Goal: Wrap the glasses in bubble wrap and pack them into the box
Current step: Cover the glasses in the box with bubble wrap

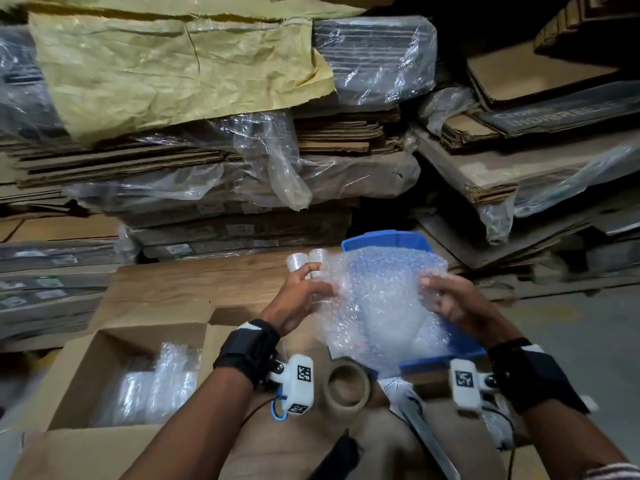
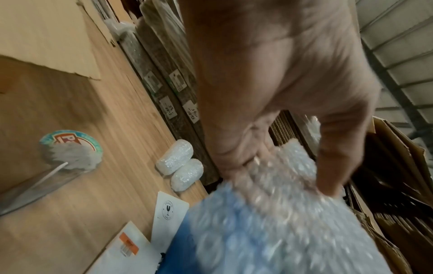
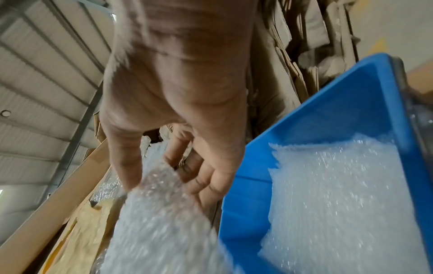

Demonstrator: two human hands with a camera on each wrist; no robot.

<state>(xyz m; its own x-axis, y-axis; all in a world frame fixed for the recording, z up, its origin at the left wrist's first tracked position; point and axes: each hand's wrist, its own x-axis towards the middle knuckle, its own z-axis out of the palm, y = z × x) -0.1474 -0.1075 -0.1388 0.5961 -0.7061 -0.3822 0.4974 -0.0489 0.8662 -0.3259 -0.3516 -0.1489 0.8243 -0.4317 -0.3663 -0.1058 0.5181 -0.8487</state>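
box (image 1: 104, 355) left with wrapped glasses (image 1: 156, 386) inside — bin (image 1: 388, 239) right, tape roll (image 1: 348, 386) between, nearer.

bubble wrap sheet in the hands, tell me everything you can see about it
The bubble wrap sheet is clear, flexible plastic covered in small air bubbles, crumpled and loosely bowed rather than flat. It is held up above the blue plastic bin, which shows through it as a blue tint. The left hand grips its left edge and the right hand pinches its right edge between thumb and fingers. More bubble wrap lies in the bin beneath. Whether a glass is already inside the sheet cannot be told.
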